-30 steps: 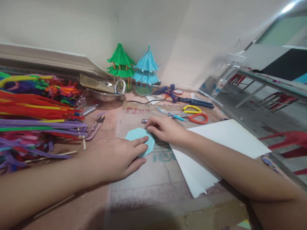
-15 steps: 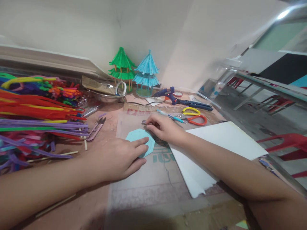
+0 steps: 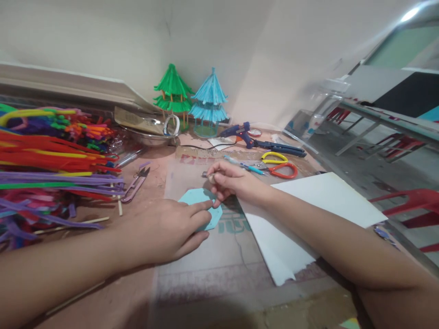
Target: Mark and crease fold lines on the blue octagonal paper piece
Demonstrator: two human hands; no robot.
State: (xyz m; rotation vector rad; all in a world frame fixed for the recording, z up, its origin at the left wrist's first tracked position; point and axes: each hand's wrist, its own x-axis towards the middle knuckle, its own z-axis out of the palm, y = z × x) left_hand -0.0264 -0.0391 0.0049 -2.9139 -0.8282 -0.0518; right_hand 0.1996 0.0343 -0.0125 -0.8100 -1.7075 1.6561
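A light-blue octagonal piece (image 3: pixel 195 195) with small dots along its edge lies on the plastic-covered work surface. My left hand (image 3: pixel 166 228) rests across its lower part, fingers stretched out and pressing it down. Just above the piece's right edge, my right hand (image 3: pixel 233 183) is closed in a pinch. A tiny pale bit shows between its thumb and index finger, too small to name. Beside those fingertips is a small dark metallic thing (image 3: pixel 205 174), partly hidden. Under my right forearm lies a white board (image 3: pixel 329 201) with a torn lower corner.
Bundles of colourful pipe cleaners (image 3: pixel 51 155) and thread snips (image 3: pixel 136 183) are at left. Behind stand a green pagoda model (image 3: pixel 173 87), a blue one (image 3: pixel 209 93) and a metal bowl (image 3: pixel 151 137). A glue gun (image 3: pixel 242 132), pliers (image 3: pixel 281 148) and scissors (image 3: pixel 283 170) lie back right.
My right hand has turned and come slightly towards the octagonal piece, with a tiny pale bit now showing in its pinch. My left hand stays on the piece.
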